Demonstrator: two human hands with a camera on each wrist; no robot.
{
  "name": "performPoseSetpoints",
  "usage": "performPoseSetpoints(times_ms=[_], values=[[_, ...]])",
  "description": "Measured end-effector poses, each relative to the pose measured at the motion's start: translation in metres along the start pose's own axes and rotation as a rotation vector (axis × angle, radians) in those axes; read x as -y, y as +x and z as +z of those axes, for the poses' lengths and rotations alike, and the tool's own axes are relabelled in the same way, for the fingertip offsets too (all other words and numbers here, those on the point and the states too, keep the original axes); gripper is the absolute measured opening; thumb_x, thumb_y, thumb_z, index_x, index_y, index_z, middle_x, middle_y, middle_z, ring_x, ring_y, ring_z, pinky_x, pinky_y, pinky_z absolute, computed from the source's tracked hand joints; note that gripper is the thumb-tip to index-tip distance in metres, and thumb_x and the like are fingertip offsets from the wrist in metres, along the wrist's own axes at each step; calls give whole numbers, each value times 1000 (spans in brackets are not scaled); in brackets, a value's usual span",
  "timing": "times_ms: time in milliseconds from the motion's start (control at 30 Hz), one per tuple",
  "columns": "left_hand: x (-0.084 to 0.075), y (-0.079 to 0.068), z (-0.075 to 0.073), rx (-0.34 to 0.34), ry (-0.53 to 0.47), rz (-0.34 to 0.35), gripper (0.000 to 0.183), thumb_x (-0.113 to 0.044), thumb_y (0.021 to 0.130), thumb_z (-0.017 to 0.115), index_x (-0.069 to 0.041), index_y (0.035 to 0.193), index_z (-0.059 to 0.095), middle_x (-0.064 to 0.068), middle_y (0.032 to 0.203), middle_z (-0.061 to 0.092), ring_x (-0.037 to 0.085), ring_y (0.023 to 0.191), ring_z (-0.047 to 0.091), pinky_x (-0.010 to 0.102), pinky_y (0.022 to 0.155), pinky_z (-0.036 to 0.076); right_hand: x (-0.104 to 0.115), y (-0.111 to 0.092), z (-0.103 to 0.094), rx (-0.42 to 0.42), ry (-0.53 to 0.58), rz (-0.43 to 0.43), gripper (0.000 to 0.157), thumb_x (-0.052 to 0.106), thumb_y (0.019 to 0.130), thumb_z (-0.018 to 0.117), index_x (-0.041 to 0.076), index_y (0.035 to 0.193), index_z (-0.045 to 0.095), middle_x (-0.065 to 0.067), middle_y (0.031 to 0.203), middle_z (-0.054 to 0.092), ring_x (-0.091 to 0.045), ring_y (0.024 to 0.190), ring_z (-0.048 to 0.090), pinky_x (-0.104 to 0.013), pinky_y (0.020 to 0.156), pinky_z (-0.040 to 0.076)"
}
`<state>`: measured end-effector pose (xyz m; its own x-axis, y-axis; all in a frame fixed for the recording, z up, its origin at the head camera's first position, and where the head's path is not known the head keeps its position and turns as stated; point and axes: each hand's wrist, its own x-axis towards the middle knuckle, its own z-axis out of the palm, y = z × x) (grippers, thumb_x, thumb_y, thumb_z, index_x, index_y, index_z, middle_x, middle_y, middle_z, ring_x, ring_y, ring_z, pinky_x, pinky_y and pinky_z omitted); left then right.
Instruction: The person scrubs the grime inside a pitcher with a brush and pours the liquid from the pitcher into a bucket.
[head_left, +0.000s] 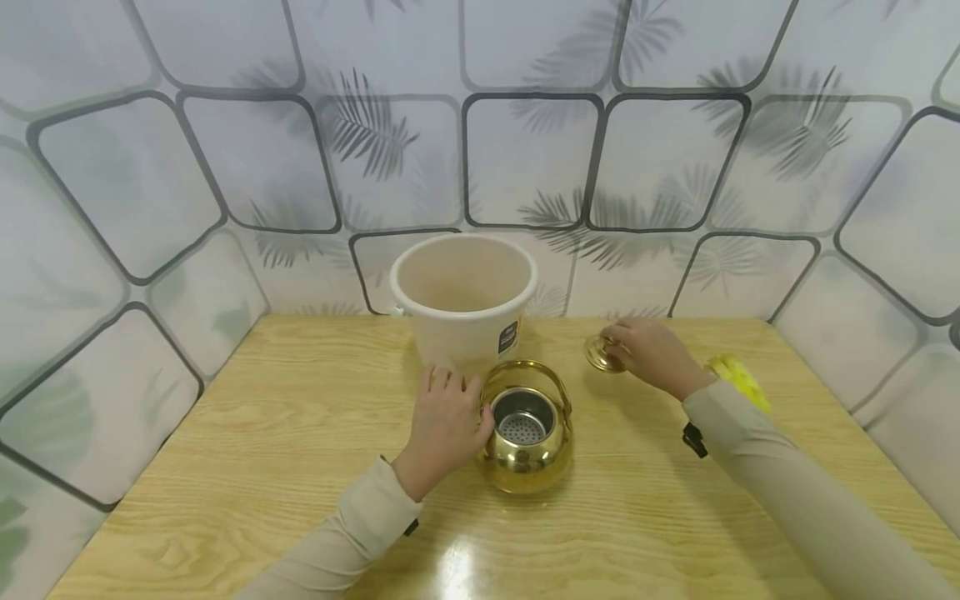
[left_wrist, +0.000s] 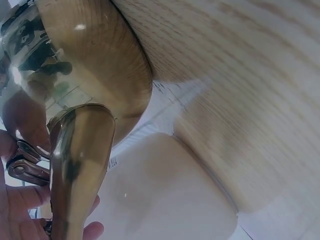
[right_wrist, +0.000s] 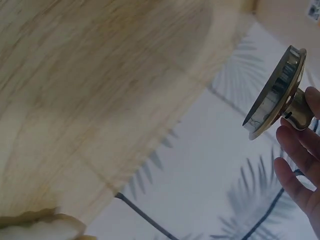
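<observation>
A shiny gold kettle [head_left: 525,467] stands uncovered on the table, with a perforated metal strainer [head_left: 522,427] inside its mouth and its hoop handle [head_left: 528,364] raised. My left hand [head_left: 448,421] is at the kettle's left side. In the left wrist view, its fingers [left_wrist: 22,200] pass behind the spout [left_wrist: 82,155], and fingertips show on the far side. To the right of the kettle, my right hand [head_left: 648,354] pinches the gold lid [head_left: 602,354] by its knob [right_wrist: 299,110]. The lid is tilted and held above the table in the right wrist view.
Behind the kettle stands a cream bucket [head_left: 465,333] with a dark label. A yellow object [head_left: 741,382] lies beyond my right forearm, partly hidden by the sleeve. Patterned walls [head_left: 532,158] border the wooden table [head_left: 300,433] at the back and sides.
</observation>
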<state>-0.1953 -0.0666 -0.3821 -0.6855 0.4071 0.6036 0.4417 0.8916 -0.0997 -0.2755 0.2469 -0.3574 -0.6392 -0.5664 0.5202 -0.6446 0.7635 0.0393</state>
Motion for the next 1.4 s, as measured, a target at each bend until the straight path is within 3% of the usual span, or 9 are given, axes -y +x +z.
performPoseSetpoints(times_ms=[400, 700, 1100, 1400], values=[[2, 0, 3, 2, 0, -2, 23, -34, 78, 63, -12, 84, 60, 9, 82, 65, 30, 90, 60, 51, 99, 41, -16, -10, 18, 180, 12, 111, 17, 7, 80, 69, 1, 96, 69, -11, 83, 67, -26, 71, 64, -41, 66, 53], [2, -1, 2, 20, -12, -15, 23, -34, 79, 62, -12, 86, 60, 9, 83, 65, 30, 92, 60, 51, 100, 40, -22, -15, 28, 206, 29, 112, 15, 7, 79, 70, 2, 93, 68, -9, 79, 66, -21, 65, 62, -35, 60, 53], [2, -1, 3, 11, -5, -11, 28, -35, 79, 62, -13, 96, 64, 9, 84, 66, 30, 91, 60, 52, 98, 41, -22, -21, 31, 297, 71, 162, 18, 8, 80, 69, 1, 97, 67, -9, 83, 67, -21, 70, 63, -36, 64, 54], [2, -2, 1, 6, -21, -15, 28, -34, 79, 62, -13, 97, 64, 9, 84, 65, 30, 91, 60, 52, 98, 41, -24, -21, 33, 303, 78, 154, 18, 7, 79, 70, 1, 96, 68, -10, 83, 69, -21, 70, 65, -36, 64, 54]])
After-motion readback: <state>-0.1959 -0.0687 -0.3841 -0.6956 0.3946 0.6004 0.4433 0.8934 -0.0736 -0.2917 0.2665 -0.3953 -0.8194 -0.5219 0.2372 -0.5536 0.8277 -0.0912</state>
